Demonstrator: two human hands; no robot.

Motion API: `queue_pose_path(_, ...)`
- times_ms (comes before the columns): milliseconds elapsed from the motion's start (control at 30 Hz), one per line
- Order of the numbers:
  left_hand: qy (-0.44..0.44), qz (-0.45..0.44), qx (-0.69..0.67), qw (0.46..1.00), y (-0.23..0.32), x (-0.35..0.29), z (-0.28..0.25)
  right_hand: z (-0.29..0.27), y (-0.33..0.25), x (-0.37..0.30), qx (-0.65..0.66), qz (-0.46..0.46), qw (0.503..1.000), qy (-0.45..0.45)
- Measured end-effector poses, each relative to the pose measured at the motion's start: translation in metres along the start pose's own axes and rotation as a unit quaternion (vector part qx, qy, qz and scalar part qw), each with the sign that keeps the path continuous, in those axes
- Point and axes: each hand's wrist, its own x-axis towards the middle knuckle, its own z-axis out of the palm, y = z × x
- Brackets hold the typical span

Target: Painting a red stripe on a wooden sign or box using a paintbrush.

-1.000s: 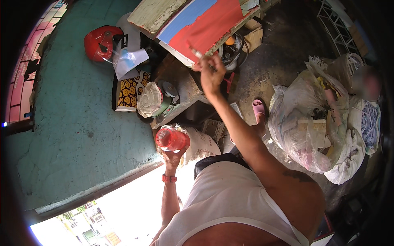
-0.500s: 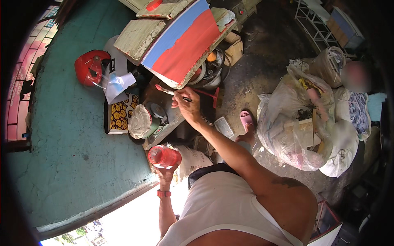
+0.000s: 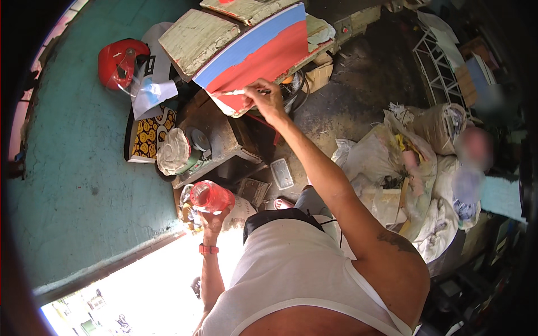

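Observation:
My right hand (image 3: pixel 265 101) is closed round the handle of a paintbrush (image 3: pixel 235 92). The brush's bristle end lies at the near left part of a board (image 3: pixel 252 64) painted blue along its far side and red below. A pale unpainted patch shows at the board's near corner. Lower down on the left, my left hand (image 3: pixel 214 219) grips a clear jar (image 3: pixel 212 197) coated with red paint, its mouth tilted up and toward the left. How much paint is inside I cannot tell.
Weathered wooden slabs (image 3: pixel 199 42) lie beside the board. On the left, a red helmet (image 3: pixel 116 64) and papers rest near the green wall (image 3: pixel 73 140). A cloth-topped container (image 3: pixel 174 152) stands on a low table. Stuffed plastic sacks (image 3: pixel 386 162) fill the right side; a plastic tub (image 3: pixel 282 173) lies on the floor.
My right hand has moved the brush up onto the board, where before it was held off its near left edge. The whole view has shifted; the left hand still holds the jar.

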Motion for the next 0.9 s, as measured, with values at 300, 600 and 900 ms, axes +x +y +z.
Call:
queue_pose_path(300,0.055,-0.046,-0.005,0.997,0.021,-0.002,0.044,-0.152,-0.083,0.085,-0.011,-0.122,0.978,0.170)
queue_pose_path(600,0.091,-0.076,0.004,0.993,0.038,-0.003,0.096,-0.057,-0.062,0.026,-0.079,-0.010,0.993,-0.088)
queue_pose_path(900,0.070,-0.060,-0.003,0.996,0.037,-0.018,0.088,-0.138,-0.105,0.097,-0.055,-0.080,0.994,0.058)
